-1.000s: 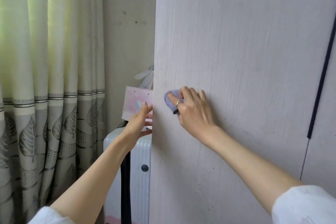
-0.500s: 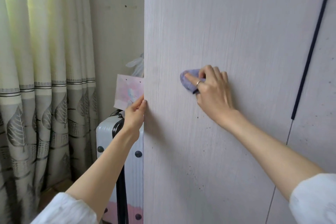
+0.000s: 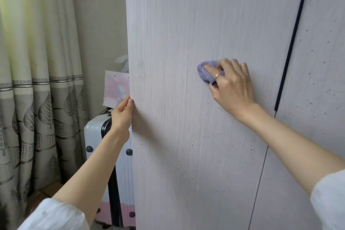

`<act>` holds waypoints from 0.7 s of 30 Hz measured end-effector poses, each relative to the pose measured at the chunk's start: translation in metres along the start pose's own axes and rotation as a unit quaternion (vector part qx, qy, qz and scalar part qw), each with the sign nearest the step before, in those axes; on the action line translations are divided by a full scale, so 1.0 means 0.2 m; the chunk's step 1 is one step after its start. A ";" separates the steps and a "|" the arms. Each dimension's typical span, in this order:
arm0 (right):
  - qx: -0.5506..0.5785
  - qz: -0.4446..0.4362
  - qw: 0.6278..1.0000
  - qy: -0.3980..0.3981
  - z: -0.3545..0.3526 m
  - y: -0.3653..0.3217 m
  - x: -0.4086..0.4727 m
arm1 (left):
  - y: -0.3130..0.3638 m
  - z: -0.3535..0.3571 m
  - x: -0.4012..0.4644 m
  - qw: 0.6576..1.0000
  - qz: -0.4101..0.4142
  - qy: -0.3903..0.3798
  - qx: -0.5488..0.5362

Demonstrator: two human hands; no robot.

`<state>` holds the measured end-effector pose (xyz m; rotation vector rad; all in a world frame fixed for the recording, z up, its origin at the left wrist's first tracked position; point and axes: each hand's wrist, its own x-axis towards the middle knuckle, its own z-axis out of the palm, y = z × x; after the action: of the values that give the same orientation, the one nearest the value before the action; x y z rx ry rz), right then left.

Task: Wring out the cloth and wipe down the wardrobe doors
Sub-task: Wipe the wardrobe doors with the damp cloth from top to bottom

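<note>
Pale wood-grain wardrobe door (image 3: 177, 136) fills most of the view, leaf-print curtains (image 3: 37, 99) off to the left. Right hand (image 3: 231, 84) presses a bunched purple cloth (image 3: 205, 71) against the door, fingers curled over it. Left hand (image 3: 122, 115) grips the door's left edge, white-and-pink suitcase (image 3: 97, 140) behind.

There were no words or numbers to read. The pink card (image 3: 116, 87) behind the wardrobe door (image 3: 186, 24) had tiny marks, too small to tell.

sleeves: white, pushed up both forearms | right hand (image 3: 232, 84): silver ring (image 3: 218, 75) on finger
</note>
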<state>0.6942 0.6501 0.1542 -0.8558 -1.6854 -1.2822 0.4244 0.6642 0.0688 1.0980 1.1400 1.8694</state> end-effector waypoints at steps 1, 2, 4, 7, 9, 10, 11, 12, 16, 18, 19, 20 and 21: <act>0.005 -0.017 1.000 0.001 0.01 -0.01 -0.05 | 0.00 0.00 0.00 1.000 -0.003 0.003 0.001; 0.024 -0.055 0.998 -0.008 0.02 -0.04 -0.13 | 0.01 0.00 0.00 1.000 -0.005 0.004 0.002; 0.065 -0.164 0.982 -0.064 0.04 -0.12 -0.37 | 0.01 0.01 -0.01 1.000 -0.009 0.009 -0.001; 0.052 -0.274 0.948 -0.151 0.01 -0.15 -0.60 | 0.01 0.01 -0.01 1.000 -0.010 0.014 -0.004; 0.054 -0.239 0.959 -0.139 0.00 -0.07 -0.52 | 0.01 0.02 -0.01 1.000 -0.007 0.023 -0.007; 0.054 -0.196 0.972 -0.115 -0.01 -0.02 -0.43 | 0.00 0.03 -0.01 1.000 -0.005 0.028 -0.008; 0.051 -0.142 0.985 -0.084 -0.02 0.03 -0.33 | 0.00 0.03 -0.01 0.999 -0.005 0.033 -0.008; 0.044 -0.082 0.994 -0.062 -0.04 0.09 -0.23 | 0.00 0.04 -0.01 0.999 -0.004 0.037 -0.010; 0.053 0.066 0.996 -0.033 -0.08 0.16 -0.10 | -0.01 0.04 -0.02 0.999 -0.007 0.050 -0.010; 0.067 0.035 0.996 -0.054 -0.06 0.11 -0.26 | -0.01 0.04 -0.02 0.998 -0.012 0.052 -0.016; 0.078 -0.012 0.994 -0.072 -0.06 0.08 -0.39 | -0.01 0.04 -0.02 0.998 -0.014 0.053 -0.019; 0.083 -0.076 0.988 -0.104 -0.06 0.05 -0.52 | -0.01 0.04 -0.03 0.998 -0.015 0.052 -0.020; 0.075 -0.143 0.976 -0.144 -0.07 0.02 -0.65 | -0.01 0.03 -0.03 0.998 -0.017 0.050 -0.018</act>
<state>0.7561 0.6335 0.0405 -0.7551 -2.1720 -1.2403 0.4330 0.6626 0.0667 0.9688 1.1681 1.9298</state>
